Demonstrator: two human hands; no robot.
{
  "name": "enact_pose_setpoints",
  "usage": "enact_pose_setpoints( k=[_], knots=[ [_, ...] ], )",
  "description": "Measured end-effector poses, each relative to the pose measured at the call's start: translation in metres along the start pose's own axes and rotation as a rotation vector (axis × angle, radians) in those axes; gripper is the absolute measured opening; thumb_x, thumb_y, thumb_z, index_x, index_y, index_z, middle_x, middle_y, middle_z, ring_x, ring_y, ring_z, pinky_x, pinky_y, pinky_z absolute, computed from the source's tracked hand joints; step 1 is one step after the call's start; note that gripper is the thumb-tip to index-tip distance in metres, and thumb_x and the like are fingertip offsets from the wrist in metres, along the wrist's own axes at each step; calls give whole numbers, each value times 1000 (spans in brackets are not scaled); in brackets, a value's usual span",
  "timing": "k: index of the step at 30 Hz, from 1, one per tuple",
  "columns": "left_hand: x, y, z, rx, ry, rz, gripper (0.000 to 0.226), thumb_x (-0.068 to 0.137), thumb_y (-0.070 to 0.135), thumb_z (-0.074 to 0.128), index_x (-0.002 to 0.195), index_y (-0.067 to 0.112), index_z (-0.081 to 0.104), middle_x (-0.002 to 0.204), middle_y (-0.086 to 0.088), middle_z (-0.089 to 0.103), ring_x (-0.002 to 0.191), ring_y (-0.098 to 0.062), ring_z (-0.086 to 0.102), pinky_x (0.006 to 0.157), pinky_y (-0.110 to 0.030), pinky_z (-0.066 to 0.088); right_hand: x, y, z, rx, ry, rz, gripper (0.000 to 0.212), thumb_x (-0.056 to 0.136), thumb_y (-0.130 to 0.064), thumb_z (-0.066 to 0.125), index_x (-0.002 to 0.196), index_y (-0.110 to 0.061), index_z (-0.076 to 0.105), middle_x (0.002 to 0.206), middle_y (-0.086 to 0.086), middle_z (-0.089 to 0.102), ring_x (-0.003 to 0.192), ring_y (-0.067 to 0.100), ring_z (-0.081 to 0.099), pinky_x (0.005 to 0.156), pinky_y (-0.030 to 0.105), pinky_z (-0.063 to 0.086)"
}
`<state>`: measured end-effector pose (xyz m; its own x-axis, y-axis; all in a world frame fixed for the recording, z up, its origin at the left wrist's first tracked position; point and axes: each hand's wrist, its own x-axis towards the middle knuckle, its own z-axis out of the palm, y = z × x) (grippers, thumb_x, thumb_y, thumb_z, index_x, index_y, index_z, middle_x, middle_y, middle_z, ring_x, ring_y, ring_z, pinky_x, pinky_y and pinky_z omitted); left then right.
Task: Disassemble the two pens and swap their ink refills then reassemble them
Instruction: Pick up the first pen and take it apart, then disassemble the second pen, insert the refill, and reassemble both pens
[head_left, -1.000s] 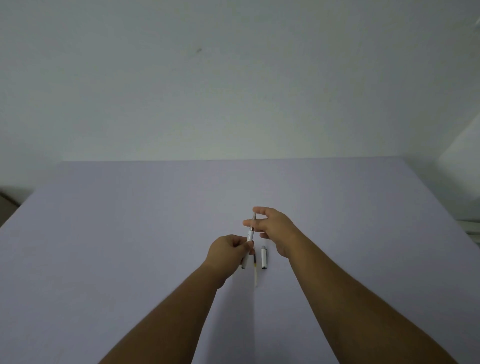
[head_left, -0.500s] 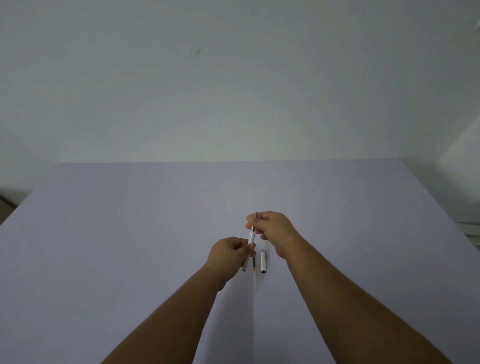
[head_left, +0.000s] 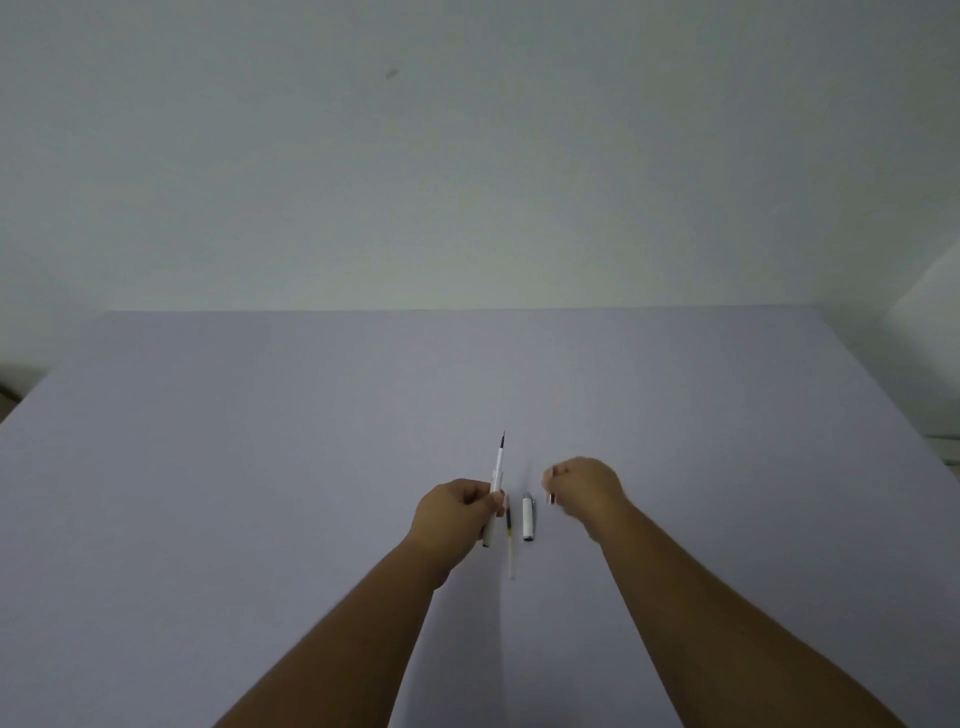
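My left hand (head_left: 457, 512) grips a white pen barrel (head_left: 497, 475) that points away from me, with the refill's dark tip sticking out of its far end. My right hand (head_left: 584, 491) is closed to the right of it, with a small pale piece (head_left: 551, 499) showing at its fingers; I cannot tell exactly what piece it is. Between the hands, a loose ink refill (head_left: 510, 540) with a dark tip and a clear tube lies on the table. A short white pen part (head_left: 528, 517) lies just right of the refill.
The work surface is a wide pale lilac table (head_left: 260, 467) that meets a plain white wall at its far edge. Both forearms reach in from the bottom of the view.
My right hand has pulled away to the right from the far end of the pen. That end now shows the bare refill tip. My left hand has kept its grip.
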<state>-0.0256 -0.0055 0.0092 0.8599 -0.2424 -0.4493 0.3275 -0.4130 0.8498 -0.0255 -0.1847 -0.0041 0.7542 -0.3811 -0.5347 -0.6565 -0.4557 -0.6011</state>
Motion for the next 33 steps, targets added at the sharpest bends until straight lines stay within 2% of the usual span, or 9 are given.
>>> enact_pose_setpoints(
  k=[2, 6, 9, 13, 19, 23, 25, 29, 33],
  knots=[
    [5, -8, 4, -5, 23, -38, 16, 86, 28, 63, 84, 15, 72, 89, -10, 72, 83, -25, 67, 84, -42, 58, 2, 12, 15, -106, -11, 7, 21, 79, -12, 59, 59, -10, 59, 70, 14, 58, 64, 23, 51, 63, 27, 40],
    [14, -22, 12, -14, 55, -109, 9, 85, 27, 66, 82, 18, 69, 84, -5, 71, 75, -18, 66, 75, -33, 59, 6, 25, 29, -193, 48, 2, 23, 82, -17, 60, 80, 3, 71, 82, 18, 71, 70, 24, 60, 66, 30, 48],
    [17, -29, 17, -11, 68, -141, 9, 84, 25, 67, 78, 19, 67, 80, -4, 69, 70, -17, 65, 67, -27, 58, 5, 30, 32, -197, 78, -1, 21, 83, -16, 59, 65, -6, 61, 63, 10, 57, 69, 24, 56, 61, 27, 39],
    [19, -33, 20, 3, 79, -159, 9, 83, 25, 68, 81, 16, 69, 76, -3, 67, 67, -16, 63, 70, -30, 59, 7, 33, 33, -167, 87, -9, 19, 83, -19, 63, 67, -8, 64, 64, 8, 56, 67, 21, 53, 62, 25, 38],
    [19, -29, 19, 1, 74, -167, 9, 82, 25, 69, 75, 20, 67, 84, -8, 70, 74, -22, 66, 77, -37, 60, 5, 32, 32, -164, 100, 17, 40, 84, -25, 64, 49, -15, 46, 47, -2, 41, 55, 19, 45, 60, 26, 36],
    [18, -24, 19, 4, 70, -156, 9, 82, 26, 69, 75, 22, 67, 87, -9, 72, 79, -24, 68, 77, -37, 60, -2, 23, 28, 162, 188, -52, 22, 84, -34, 62, 77, -13, 61, 69, -4, 58, 65, 13, 54, 62, 25, 42],
    [16, -20, 20, 10, 59, -140, 8, 83, 26, 68, 76, 21, 68, 87, -8, 73, 80, -24, 70, 77, -37, 60, -7, 11, 26, 353, 102, -106, 28, 82, -39, 64, 87, -11, 66, 79, -6, 64, 72, 9, 58, 62, 21, 43],
    [15, -14, 22, 36, 50, -101, 6, 82, 25, 67, 80, 21, 70, 85, -7, 74, 82, -25, 70, 81, -41, 59, -10, -5, 26, 364, -36, -157, 18, 82, -31, 66, 88, -15, 70, 86, -5, 67, 82, 9, 59, 71, 24, 45],
    [14, -17, 22, 58, 49, -97, 13, 81, 25, 69, 69, 30, 67, 84, -4, 72, 76, -20, 66, 77, -35, 59, 1, -15, 11, 533, 153, -115, 12, 84, -30, 61, 79, -20, 64, 70, -1, 59, 60, 13, 50, 61, 29, 44]
  ],
)
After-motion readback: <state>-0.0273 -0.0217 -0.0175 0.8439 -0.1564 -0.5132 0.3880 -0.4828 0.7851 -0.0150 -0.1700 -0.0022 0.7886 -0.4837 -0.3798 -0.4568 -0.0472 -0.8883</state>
